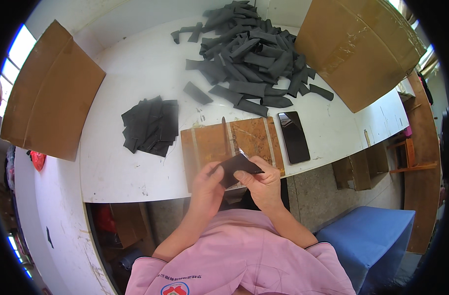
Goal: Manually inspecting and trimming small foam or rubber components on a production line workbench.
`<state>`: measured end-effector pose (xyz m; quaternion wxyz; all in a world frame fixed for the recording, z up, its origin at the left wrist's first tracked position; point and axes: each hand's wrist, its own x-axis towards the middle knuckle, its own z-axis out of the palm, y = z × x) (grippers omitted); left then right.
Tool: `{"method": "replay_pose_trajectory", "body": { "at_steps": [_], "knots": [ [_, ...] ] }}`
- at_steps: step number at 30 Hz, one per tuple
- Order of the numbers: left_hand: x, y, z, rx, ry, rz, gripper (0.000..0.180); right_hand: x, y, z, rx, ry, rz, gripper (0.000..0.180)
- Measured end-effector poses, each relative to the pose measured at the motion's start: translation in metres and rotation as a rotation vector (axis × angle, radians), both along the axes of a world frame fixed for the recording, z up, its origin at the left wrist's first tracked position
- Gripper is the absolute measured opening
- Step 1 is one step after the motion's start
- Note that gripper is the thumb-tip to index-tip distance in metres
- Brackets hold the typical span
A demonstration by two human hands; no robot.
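Note:
Between my two hands is a dark, flat piece of material, held over the near edge of a wooden board. My left hand grips its left end with the thumb on top. The fingers of my right hand close on its right end, thumb pressed on the upper face. A thin dark blade-like strip lies on the board just beyond my hands. Left of the board sits a stack of flat black pieces. Beyond it spreads a large heap of rolled black tube-like pieces.
A black phone lies right of the board on the white table. Cardboard sheets stand upright at the left and right of the table. A blue covered block stands at the lower right, near a cardboard box on the floor.

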<state>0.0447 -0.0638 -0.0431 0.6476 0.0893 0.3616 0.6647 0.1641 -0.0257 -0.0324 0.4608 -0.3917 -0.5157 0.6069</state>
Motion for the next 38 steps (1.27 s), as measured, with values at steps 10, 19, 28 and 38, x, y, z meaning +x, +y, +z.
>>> {"method": "replay_pose_trajectory", "body": {
  "at_steps": [10, 19, 28, 38],
  "knots": [
    [-0.004, -0.011, 0.017, 0.049, 0.435, -0.017, 0.019, 0.004, 0.007, -0.002, 0.588, -0.494, -0.221, 0.014],
    [-0.005, -0.007, 0.030, -0.057, 0.375, -0.081, 0.018, 0.007, 0.007, -0.012, 0.850, -0.584, -0.217, 0.024],
    [-0.003, -0.009, 0.025, -0.054, 0.528, -0.045, 0.007, 0.009, 0.007, -0.013, 1.026, -0.628, -0.261, 0.026],
    [-0.017, -0.001, -0.004, 0.067, 0.887, 0.094, 0.009, 0.016, 0.000, -0.008, 0.599, -0.516, 0.161, 0.036]
  ]
}}
